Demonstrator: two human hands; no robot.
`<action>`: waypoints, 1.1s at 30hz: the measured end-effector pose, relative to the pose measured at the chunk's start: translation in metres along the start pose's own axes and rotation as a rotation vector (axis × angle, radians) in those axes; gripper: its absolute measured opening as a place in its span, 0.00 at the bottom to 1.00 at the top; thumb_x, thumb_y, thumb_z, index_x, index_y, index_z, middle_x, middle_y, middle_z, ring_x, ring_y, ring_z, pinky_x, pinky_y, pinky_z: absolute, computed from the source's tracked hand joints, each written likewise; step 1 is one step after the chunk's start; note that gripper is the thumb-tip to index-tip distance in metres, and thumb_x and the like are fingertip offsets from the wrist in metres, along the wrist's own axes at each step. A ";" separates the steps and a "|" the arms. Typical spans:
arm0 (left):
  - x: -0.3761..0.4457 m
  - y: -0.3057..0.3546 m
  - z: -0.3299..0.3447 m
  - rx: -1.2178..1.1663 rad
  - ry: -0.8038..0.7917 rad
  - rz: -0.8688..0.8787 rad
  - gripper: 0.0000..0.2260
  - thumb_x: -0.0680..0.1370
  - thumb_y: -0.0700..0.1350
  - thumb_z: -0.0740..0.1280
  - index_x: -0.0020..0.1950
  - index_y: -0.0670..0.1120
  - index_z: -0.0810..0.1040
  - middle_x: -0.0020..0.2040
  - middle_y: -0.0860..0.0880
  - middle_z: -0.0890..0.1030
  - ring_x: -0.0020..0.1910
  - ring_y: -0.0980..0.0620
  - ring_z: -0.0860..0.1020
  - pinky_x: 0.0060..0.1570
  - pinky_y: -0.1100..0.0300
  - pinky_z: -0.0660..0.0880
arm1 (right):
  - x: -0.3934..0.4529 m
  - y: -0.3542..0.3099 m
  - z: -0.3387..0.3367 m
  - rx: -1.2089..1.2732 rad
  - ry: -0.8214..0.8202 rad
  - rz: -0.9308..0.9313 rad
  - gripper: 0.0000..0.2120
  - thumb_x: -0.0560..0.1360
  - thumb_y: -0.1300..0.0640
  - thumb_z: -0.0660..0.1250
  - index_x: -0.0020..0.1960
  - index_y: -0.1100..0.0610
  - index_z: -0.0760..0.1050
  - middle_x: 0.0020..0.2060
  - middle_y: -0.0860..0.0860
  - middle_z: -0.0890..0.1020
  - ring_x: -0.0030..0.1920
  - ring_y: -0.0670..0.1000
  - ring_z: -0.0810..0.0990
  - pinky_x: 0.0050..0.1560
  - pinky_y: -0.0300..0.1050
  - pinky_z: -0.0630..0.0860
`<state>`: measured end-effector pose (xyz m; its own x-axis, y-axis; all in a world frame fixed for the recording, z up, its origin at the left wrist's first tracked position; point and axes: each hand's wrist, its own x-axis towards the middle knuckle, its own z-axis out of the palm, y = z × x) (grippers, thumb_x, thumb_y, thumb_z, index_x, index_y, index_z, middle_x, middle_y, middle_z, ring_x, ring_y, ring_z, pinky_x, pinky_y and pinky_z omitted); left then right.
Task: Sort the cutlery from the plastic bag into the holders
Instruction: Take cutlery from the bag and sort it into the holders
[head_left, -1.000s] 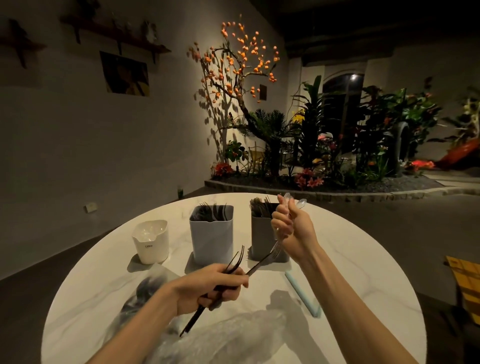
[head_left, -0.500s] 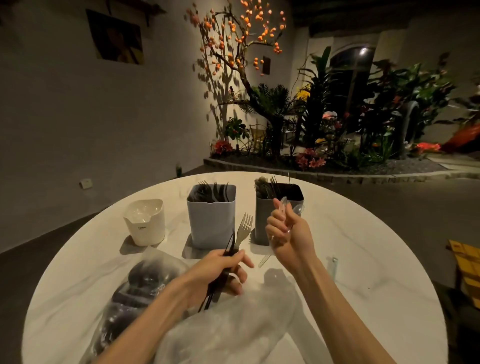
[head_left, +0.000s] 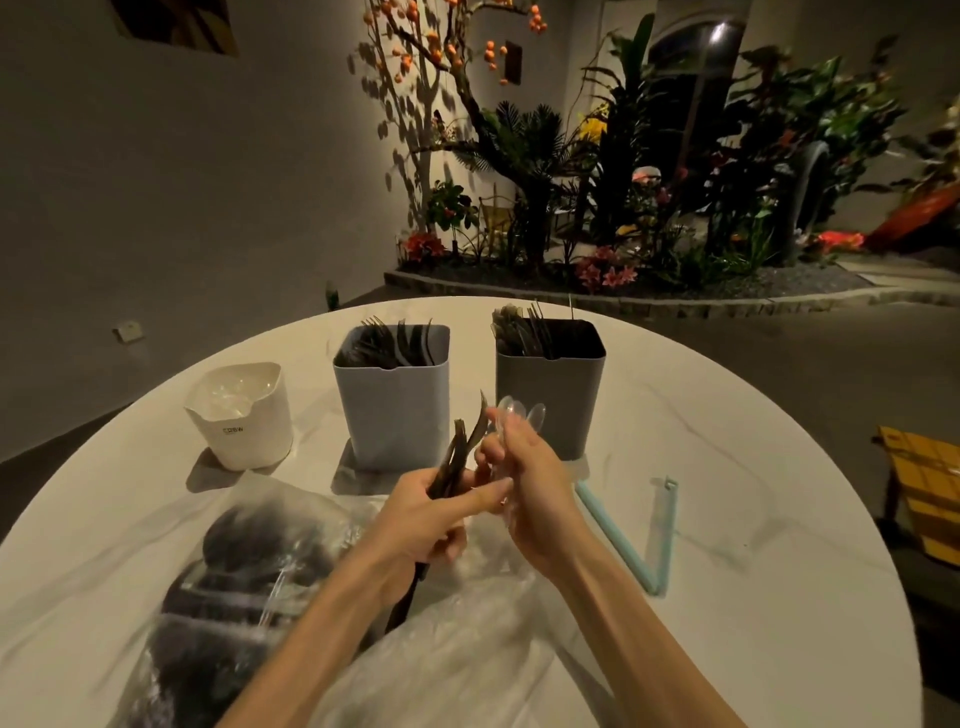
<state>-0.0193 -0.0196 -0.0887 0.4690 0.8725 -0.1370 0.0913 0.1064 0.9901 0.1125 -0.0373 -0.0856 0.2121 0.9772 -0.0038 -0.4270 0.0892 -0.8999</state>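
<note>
Three holders (head_left: 392, 395) on round marble table (head_left: 727, 493), indoor garden (head_left: 649, 208) beyond; left grip (head_left: 421, 514) round dark forks (head_left: 457, 457), right grip (head_left: 530, 478) round clear spoons (head_left: 519, 410).

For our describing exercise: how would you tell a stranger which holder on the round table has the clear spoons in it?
Start at the round white marble table. Three holders stand in a row at its far side; take the leftmost, the short white plastic holder. Unlike the taller pale blue holder and dark grey holder beside it, which hold dark cutlery, it is squat, white and holds clear pieces.
</note>
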 end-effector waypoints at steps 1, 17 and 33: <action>0.001 -0.001 0.001 -0.015 0.010 0.000 0.20 0.70 0.51 0.78 0.52 0.37 0.81 0.37 0.45 0.83 0.23 0.54 0.70 0.21 0.66 0.64 | -0.001 0.001 0.000 -0.047 -0.007 0.013 0.19 0.83 0.43 0.58 0.64 0.55 0.75 0.34 0.47 0.72 0.35 0.47 0.75 0.40 0.45 0.67; 0.007 -0.014 -0.005 -0.066 -0.027 -0.057 0.12 0.79 0.48 0.71 0.47 0.39 0.76 0.30 0.48 0.74 0.23 0.54 0.70 0.20 0.65 0.63 | -0.006 0.008 0.006 0.162 0.035 0.075 0.19 0.84 0.45 0.56 0.64 0.53 0.79 0.58 0.59 0.83 0.61 0.55 0.82 0.58 0.50 0.80; 0.006 -0.018 -0.008 -0.087 -0.021 -0.024 0.09 0.80 0.46 0.69 0.48 0.39 0.78 0.29 0.48 0.69 0.23 0.52 0.69 0.19 0.65 0.61 | -0.005 -0.005 -0.033 -0.659 -0.034 0.195 0.20 0.83 0.42 0.57 0.54 0.57 0.78 0.27 0.45 0.68 0.25 0.42 0.64 0.27 0.35 0.63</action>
<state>-0.0257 -0.0125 -0.1075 0.4856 0.8592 -0.1609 0.0268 0.1693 0.9852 0.1421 -0.0487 -0.0957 0.1529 0.9700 -0.1890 0.1717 -0.2145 -0.9615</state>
